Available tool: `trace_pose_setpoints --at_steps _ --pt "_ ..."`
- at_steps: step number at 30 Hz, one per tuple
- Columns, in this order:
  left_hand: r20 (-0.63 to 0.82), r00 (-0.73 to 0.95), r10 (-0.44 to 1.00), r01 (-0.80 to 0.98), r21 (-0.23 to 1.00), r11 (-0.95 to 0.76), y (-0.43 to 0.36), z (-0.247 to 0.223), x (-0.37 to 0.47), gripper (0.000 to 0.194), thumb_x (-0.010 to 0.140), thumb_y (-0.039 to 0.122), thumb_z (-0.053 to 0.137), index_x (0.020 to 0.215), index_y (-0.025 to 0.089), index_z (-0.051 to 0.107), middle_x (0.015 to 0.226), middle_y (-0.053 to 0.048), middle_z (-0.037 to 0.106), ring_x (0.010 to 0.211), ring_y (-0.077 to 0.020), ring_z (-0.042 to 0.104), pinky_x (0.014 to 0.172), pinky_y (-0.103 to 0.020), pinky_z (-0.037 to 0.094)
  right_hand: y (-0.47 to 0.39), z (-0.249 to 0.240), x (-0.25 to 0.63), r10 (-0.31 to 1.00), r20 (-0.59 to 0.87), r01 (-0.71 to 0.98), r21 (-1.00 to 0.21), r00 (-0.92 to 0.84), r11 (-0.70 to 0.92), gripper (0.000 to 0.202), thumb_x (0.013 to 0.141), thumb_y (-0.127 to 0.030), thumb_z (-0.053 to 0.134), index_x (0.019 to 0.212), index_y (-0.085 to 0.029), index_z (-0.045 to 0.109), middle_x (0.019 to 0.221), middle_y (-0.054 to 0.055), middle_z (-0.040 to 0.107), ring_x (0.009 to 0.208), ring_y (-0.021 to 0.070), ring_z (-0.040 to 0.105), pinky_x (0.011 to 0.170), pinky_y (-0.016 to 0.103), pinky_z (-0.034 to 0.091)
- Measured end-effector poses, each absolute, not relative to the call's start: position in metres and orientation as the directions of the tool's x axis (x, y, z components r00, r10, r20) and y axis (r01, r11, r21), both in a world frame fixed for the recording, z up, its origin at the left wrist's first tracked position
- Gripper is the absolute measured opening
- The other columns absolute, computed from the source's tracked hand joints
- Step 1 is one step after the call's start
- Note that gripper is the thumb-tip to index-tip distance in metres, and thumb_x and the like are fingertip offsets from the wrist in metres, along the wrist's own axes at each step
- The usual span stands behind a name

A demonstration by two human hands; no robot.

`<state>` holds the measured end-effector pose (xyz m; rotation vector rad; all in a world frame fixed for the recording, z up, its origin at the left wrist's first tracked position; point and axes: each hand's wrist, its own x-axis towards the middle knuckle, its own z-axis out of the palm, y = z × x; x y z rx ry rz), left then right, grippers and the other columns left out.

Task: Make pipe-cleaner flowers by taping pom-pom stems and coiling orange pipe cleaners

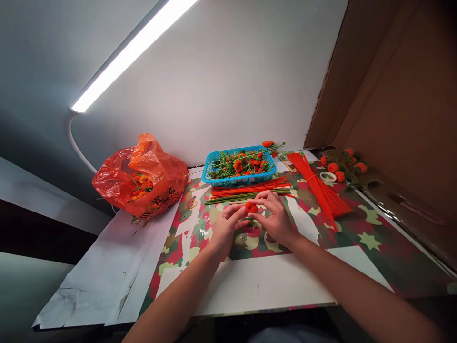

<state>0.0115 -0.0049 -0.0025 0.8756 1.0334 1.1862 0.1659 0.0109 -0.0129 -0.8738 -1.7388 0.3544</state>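
Between my two hands, above the patterned table cover, is a small orange-red pipe-cleaner flower [251, 207]. My left hand [230, 221] pinches its left side with thumb and forefinger. From the other side, the fingers and thumb of my right hand [274, 214] close on it too. Just beyond my fingers lie green pipe cleaners [228, 197] in a row, with orange-red pipe cleaners [246, 186] behind them. Farther back, a blue plastic basket [235, 180] holds several orange flowers with green stems.
On the left, a red plastic bag [166, 174] contains yellow-orange flowers. A tied bundle of orange-red pipe cleaners [321, 190] lies at right beside a roll of tape [327, 177]. More orange flowers [333, 167] rest by the cardboard wall [400, 105]. A lit lamp [132, 52] hangs at upper left.
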Motion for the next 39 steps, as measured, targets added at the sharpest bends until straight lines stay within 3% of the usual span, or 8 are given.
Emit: trace_pose_setpoints --at_steps 4,12,19,29,39 --pt "-0.234 0.204 0.951 -0.464 0.832 0.304 -0.003 -0.003 0.011 0.031 0.069 0.029 0.076 0.095 0.017 0.066 0.088 -0.004 0.068 0.072 -0.0134 0.065 0.066 -0.025 0.054 0.011 -0.01 0.168 0.758 0.637 0.291 -0.705 -0.14 0.647 0.02 0.082 -0.029 0.067 0.102 -0.027 0.069 0.093 0.003 0.057 0.091 0.0206 0.054 0.081 0.036 0.044" --pt "-0.243 0.419 0.875 -0.504 0.74 0.446 -0.003 -0.008 0.012 0.029 0.071 0.034 0.076 0.088 0.014 0.066 0.078 -0.005 0.069 0.07 -0.0128 0.066 0.066 -0.023 0.054 0.012 -0.007 0.172 0.825 0.516 0.149 -0.819 -0.229 0.554 0.031 0.081 -0.047 0.063 0.104 -0.027 0.07 0.098 0.005 0.056 0.097 0.0216 0.052 0.088 0.037 0.041" --pt "-0.191 0.347 0.918 -0.45 0.825 0.342 -0.005 -0.01 0.012 0.031 0.064 0.036 0.08 0.083 0.013 0.07 0.074 -0.006 0.071 0.072 -0.0168 0.068 0.062 -0.023 0.051 0.015 -0.009 0.175 0.84 0.45 0.038 -0.875 -0.305 0.483 0.038 0.081 -0.052 0.06 0.109 -0.028 0.068 0.102 0.005 0.054 0.099 0.0209 0.052 0.086 0.034 0.041" --pt "-0.096 0.208 0.973 -0.36 0.918 0.168 -0.007 -0.011 0.012 0.029 0.067 0.036 0.077 0.086 0.015 0.075 0.078 -0.006 0.072 0.067 -0.0139 0.065 0.062 -0.024 0.053 0.012 -0.003 0.177 0.804 0.503 0.16 -0.807 -0.317 0.568 0.03 0.082 -0.046 0.063 0.105 -0.027 0.069 0.098 0.005 0.056 0.096 0.0211 0.053 0.088 0.037 0.041" --pt "-0.065 0.174 0.983 -0.255 0.961 0.109 -0.005 -0.013 0.008 0.028 0.069 0.039 0.075 0.085 0.016 0.075 0.079 -0.005 0.071 0.067 -0.0123 0.061 0.065 -0.025 0.051 0.009 0.0 0.177 0.755 0.567 0.248 -0.72 -0.329 0.649 0.02 0.083 -0.032 0.064 0.103 -0.027 0.068 0.097 0.005 0.058 0.093 0.0207 0.051 0.082 0.035 0.042"
